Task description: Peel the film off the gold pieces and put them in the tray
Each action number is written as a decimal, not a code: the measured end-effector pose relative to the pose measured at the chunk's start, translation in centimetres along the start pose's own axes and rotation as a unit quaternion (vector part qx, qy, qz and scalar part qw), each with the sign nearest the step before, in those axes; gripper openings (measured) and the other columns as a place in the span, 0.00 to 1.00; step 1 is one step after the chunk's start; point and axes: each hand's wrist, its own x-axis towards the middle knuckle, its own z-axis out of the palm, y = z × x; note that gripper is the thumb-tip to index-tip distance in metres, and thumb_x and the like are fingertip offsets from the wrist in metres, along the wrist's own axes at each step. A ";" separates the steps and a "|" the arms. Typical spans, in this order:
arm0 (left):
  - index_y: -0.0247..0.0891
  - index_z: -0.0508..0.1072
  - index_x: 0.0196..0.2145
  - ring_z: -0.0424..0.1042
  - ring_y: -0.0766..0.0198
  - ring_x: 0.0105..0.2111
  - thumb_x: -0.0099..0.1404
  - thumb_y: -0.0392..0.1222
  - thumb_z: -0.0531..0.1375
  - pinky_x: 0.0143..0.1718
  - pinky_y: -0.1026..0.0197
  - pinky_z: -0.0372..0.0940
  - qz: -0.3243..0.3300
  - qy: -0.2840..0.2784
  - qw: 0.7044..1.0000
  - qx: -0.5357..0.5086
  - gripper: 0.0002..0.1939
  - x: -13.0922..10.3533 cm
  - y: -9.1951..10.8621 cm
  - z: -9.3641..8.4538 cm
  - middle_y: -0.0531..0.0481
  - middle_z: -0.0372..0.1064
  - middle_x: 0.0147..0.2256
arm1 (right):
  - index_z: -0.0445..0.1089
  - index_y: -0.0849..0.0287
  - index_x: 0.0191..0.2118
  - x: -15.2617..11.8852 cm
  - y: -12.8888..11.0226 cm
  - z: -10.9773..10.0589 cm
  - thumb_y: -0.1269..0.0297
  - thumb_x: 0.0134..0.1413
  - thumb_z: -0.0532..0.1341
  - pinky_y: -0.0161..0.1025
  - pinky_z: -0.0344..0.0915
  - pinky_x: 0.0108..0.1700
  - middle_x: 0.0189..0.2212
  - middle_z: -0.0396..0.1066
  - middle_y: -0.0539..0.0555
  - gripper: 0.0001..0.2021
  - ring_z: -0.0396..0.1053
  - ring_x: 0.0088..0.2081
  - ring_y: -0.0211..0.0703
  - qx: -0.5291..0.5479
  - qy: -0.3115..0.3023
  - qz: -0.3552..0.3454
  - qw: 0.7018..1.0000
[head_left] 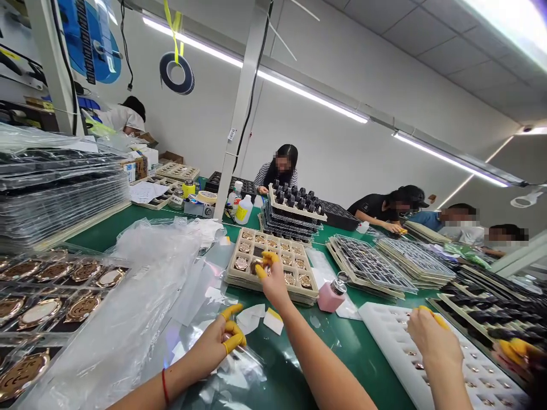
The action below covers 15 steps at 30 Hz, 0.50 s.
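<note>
My right hand (273,279) reaches over a beige compartment tray (239,278) of rose-gold watch cases (240,263). Its yellow-covered thumb and fingers close around a watch case at the tray's left-middle, partly hidden by the fingers. Nearer to me, my left hand (220,339), with a red cord at the wrist, hovers above the green table (273,376). Yellow covers are on its fingertips; thumb and index come together in a pinch, and what lies between them cannot be made out. White paper pieces (251,318) and clear film lie beside that hand.
At right, a co-worker's hands (438,341) work over a white foam tray (384,324). A pink pump bottle (331,296) stands right of the beige tray. Plastic bags (149,267) and trays of watch cases (32,313) are at left. Stacked trays (367,265) stand behind.
</note>
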 end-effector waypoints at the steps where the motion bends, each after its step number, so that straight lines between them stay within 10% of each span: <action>1: 0.38 0.50 0.59 0.69 0.62 0.32 0.57 0.47 0.60 0.39 0.55 0.65 0.007 0.000 1.000 -0.014 0.36 -0.1 0.1 0.1 0.50 0.68 0.32 | 0.58 0.58 0.48 -1.9 -0.2 0.0 0.68 0.52 0.53 0.39 0.64 0.40 0.37 0.66 0.54 0.16 0.66 0.39 0.42 0.119 -0.053 0.018 0.991; 4: 0.46 0.48 0.59 0.68 0.63 0.34 0.56 0.43 0.62 0.40 0.56 0.65 0.016 -0.023 0.998 -0.060 0.37 -0.4 0.6 0.4 0.49 0.66 0.39 | 0.57 0.56 0.48 -7.0 -0.2 0.4 0.68 0.47 0.58 0.39 0.65 0.35 0.31 0.67 0.50 0.19 0.68 0.33 0.41 0.351 -0.212 0.123 0.904; 9: 0.45 0.55 0.56 0.68 0.62 0.39 0.58 0.40 0.60 0.44 0.56 0.64 0.000 -0.052 0.997 -0.051 0.29 -0.6 0.8 0.7 0.46 0.64 0.47 | 0.59 0.55 0.48 -9.6 0.7 0.7 0.64 0.43 0.65 0.40 0.65 0.38 0.31 0.68 0.48 0.24 0.69 0.34 0.41 0.411 -0.246 0.193 0.857; 15: 0.42 0.56 0.52 0.67 0.64 0.39 0.58 0.40 0.61 0.41 0.58 0.65 -0.029 -0.010 0.997 -0.072 0.26 -0.2 0.9 0.3 0.47 0.64 0.44 | 0.65 0.57 0.43 -7.3 3.9 -0.2 0.63 0.51 0.60 0.49 0.61 0.47 0.39 0.68 0.56 0.12 0.64 0.43 0.49 0.095 -0.127 0.031 0.987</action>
